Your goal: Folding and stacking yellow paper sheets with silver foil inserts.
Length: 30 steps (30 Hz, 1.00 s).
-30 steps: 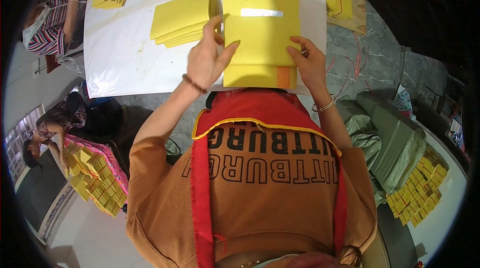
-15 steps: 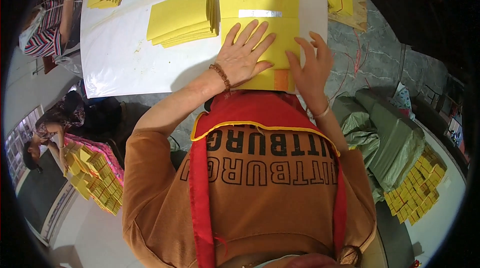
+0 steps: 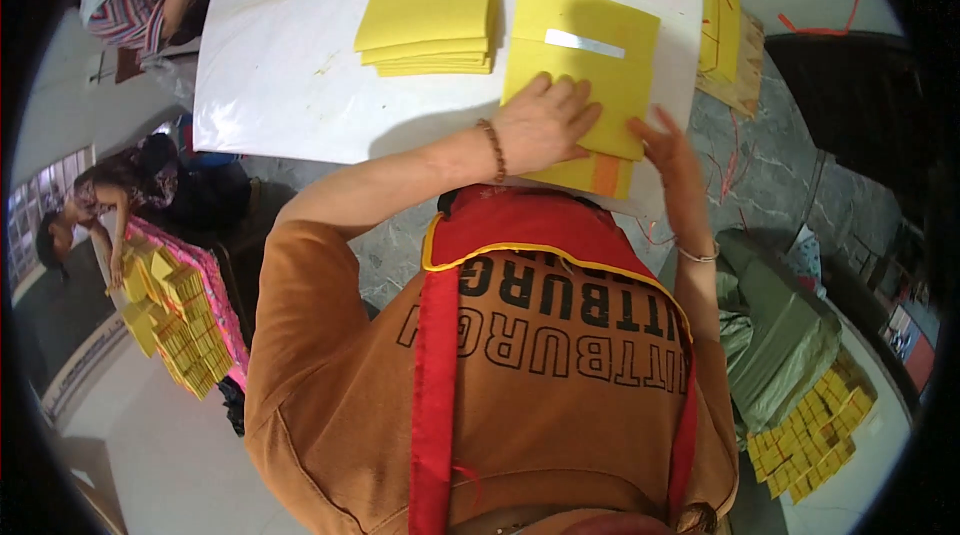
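Observation:
A yellow paper sheet with a silver strip lies in front of me near the table's front edge. It overlaps another yellow sheet with an orange patch, whose lower part shows beneath. My left hand, with a beaded bracelet, is on the upper sheet's lower part. Its fingers are bent and drawn in, with the thumb by the lower edge. At the sheet's right edge is my right hand, thumb and fingers apart. A neat stack of folded yellow paper lies to the left.
The white table carries more yellow stacks at its far edge. Beyond its right side stand yellow bundles on a wooden board. Two people are at the left, one beside piled yellow bundles. Green sheeting covers more bundles at the right.
My left hand has gone from flat with spread fingers to bent fingers. The upper sheet has shifted up, uncovering part of the one below. The whole view has turned and shifted.

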Each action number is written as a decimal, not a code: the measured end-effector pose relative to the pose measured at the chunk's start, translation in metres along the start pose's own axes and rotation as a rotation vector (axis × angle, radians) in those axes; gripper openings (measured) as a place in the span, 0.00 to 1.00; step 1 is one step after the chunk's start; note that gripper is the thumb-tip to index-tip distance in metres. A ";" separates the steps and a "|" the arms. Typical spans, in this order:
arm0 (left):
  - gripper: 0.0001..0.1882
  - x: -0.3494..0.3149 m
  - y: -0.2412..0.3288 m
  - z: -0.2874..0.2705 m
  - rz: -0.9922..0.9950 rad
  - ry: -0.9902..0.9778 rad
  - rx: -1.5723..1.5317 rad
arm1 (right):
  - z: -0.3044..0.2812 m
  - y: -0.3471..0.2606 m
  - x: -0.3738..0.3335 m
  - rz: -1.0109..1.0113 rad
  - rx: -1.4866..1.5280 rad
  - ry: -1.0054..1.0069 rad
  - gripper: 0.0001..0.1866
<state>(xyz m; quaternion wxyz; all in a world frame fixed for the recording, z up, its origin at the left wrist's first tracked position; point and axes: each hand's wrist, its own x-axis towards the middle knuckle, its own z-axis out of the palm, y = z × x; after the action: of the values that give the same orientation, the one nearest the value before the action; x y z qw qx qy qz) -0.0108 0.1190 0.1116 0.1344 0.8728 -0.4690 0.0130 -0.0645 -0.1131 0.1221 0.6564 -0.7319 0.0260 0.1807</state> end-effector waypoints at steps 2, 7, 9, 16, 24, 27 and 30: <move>0.28 0.002 0.011 0.002 0.003 0.066 0.101 | -0.002 -0.001 -0.001 -0.034 0.142 0.136 0.23; 0.25 0.004 -0.001 -0.017 -0.086 0.238 -0.043 | 0.004 0.009 -0.003 -0.063 0.194 0.425 0.18; 0.26 -0.003 -0.018 -0.043 -0.095 0.450 -0.051 | 0.007 0.012 -0.006 -0.063 0.148 0.405 0.16; 0.32 -0.078 -0.127 -0.051 -0.333 0.295 0.362 | 0.013 0.016 -0.007 -0.108 0.015 0.349 0.15; 0.31 -0.101 -0.128 0.007 -0.421 0.001 0.199 | 0.022 0.019 -0.008 -0.128 -0.028 0.331 0.13; 0.34 -0.104 -0.120 0.017 -0.460 0.068 0.153 | 0.021 0.020 -0.007 -0.138 -0.015 0.319 0.13; 0.36 -0.105 -0.117 0.026 -0.486 0.121 0.249 | 0.025 0.016 -0.007 -0.130 -0.061 0.306 0.13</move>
<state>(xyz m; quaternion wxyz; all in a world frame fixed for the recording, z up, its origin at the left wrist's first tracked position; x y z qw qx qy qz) 0.0238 0.2594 0.0444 0.0529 0.9672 -0.2317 0.0902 -0.0812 -0.0921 0.1073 0.6328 -0.7705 0.0729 0.0253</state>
